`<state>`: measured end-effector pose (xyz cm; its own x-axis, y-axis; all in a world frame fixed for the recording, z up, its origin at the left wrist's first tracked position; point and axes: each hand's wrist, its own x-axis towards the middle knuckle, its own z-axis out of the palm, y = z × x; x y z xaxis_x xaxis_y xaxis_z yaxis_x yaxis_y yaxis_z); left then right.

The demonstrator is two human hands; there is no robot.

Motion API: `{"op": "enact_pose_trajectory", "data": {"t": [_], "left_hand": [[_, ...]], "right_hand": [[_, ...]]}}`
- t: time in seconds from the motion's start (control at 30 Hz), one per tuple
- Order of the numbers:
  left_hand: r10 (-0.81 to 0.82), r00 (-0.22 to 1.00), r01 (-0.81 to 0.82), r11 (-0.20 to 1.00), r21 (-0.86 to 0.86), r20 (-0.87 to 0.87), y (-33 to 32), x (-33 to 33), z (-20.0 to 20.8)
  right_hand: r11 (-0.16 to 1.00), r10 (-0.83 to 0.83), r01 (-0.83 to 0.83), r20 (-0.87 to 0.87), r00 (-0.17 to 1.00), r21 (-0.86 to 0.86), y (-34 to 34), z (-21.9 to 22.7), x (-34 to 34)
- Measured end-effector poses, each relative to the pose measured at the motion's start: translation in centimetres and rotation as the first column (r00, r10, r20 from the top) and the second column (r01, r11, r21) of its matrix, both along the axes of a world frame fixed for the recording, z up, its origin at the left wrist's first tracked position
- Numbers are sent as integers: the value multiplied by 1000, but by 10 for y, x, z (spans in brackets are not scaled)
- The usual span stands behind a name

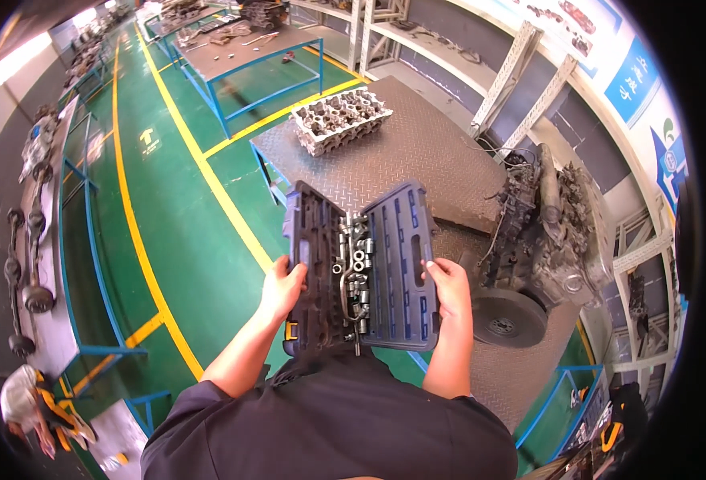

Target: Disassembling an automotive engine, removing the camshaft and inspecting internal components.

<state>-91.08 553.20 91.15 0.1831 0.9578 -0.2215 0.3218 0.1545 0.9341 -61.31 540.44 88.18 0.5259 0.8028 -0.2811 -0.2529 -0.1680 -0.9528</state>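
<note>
Lengthwise, the open socket case points away toward the workbench.

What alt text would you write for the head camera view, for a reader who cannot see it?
A person holds an open blue socket set case with the left hand and right hand, loose metal sockets piled along its hinge. Ahead, a metal workbench carries a cylinder head and an engine, beside a green floor.
</note>
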Motion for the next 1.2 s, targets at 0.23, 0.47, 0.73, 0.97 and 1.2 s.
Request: {"op": "enact_pose_trajectory", "data": {"t": [0.23, 0.47, 0.73, 0.97, 1.2], "left_hand": [[-212, 957, 207, 977, -48, -200, 168, 74, -46], [-344, 855, 330, 938, -103, -389, 308, 131, -110], [-570, 685, 524, 818, -237, -454, 405, 198, -116], [-822, 489, 746, 568, -348, -293, 459, 207, -162], [-911, 136, 763, 346, -546, -389, 527, 193, -177]], "right_hand": [[971, -193, 180, -70, 979, -160, 118, -58, 40], [898, -381, 338, -117, 917, -281, 214, -123, 67], [757, -623, 541, -155, 767, -367, 244, -164, 73], [534, -726, 711, 184, 663, -458, 214, -199, 48], [411, -422, 658, 509, 750, -631, 199, -203, 30]]}}
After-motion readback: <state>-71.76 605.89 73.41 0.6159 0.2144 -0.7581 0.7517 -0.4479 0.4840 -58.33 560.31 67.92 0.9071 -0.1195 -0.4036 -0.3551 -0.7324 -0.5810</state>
